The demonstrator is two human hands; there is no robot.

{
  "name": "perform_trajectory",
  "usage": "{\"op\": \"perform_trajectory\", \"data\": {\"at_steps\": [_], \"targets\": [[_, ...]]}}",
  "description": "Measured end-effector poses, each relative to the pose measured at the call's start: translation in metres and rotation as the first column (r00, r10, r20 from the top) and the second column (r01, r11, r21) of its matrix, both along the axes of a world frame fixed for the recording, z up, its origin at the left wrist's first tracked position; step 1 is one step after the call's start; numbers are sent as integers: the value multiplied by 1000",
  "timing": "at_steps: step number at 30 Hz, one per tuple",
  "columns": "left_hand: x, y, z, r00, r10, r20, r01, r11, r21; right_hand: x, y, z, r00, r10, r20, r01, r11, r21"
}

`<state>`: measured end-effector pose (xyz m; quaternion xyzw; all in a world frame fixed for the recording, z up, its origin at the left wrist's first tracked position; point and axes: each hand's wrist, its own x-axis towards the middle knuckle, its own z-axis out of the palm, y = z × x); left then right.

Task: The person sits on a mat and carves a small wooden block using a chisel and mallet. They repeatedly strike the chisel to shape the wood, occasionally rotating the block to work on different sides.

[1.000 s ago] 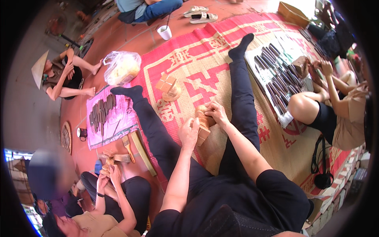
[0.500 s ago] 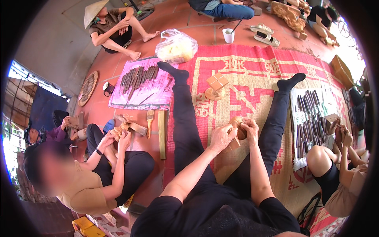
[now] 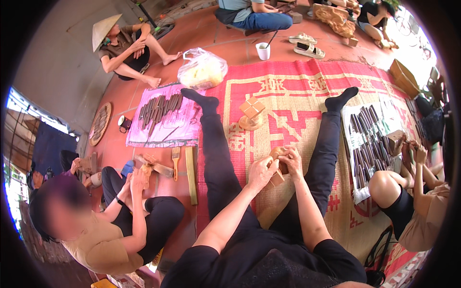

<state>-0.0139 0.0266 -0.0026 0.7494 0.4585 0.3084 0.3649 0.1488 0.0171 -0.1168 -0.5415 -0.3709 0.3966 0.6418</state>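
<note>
Between my outstretched legs, both hands meet around a small light-brown wooden carving (image 3: 277,152). Its upper part is rounded, and a squared block end shows below my fingers. My left hand (image 3: 261,172) is closed at its left side, thumb and fingers pinched together. From the right, my right hand (image 3: 292,162) has its bent fingers closed against the same piece. Whether a small sheet or tool lies under the fingertips, I cannot make out. Farther out on the mat, a similar wooden piece (image 3: 250,123) lies with a square wooden block (image 3: 252,107) at its top.
A red and straw-coloured mat (image 3: 307,89) spreads under me. Carving tools (image 3: 161,109) lie on a pink cloth at left, more chisels (image 3: 370,139) on a white sheet at right. A brush (image 3: 175,163) and wooden bar (image 3: 191,175) lie near a co-worker (image 3: 110,225).
The whole view has shifted, so the mat and surroundings sit farther left. My hands stay on the carving, with fingers slightly rearranged. The left co-worker's hands have come closer together.
</note>
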Motion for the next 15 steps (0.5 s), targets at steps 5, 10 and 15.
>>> {"op": "perform_trajectory", "data": {"at_steps": [5, 10, 15], "targets": [[5, 0, 0, 1000, -21, -11, 22, 997, 79, 4, 1, -3, 997, -74, -32, 74, 997, -2], [4, -2, 0, 1000, 11, 0, -11, 1000, 14, 1, -1, 0, 983, -86, -160, 75, 994, -75], [5, -4, 3, 1000, 11, -2, -11, 1000, 14, -3, -1, 0, 992, -84, 89, 87, 996, -29]]}}
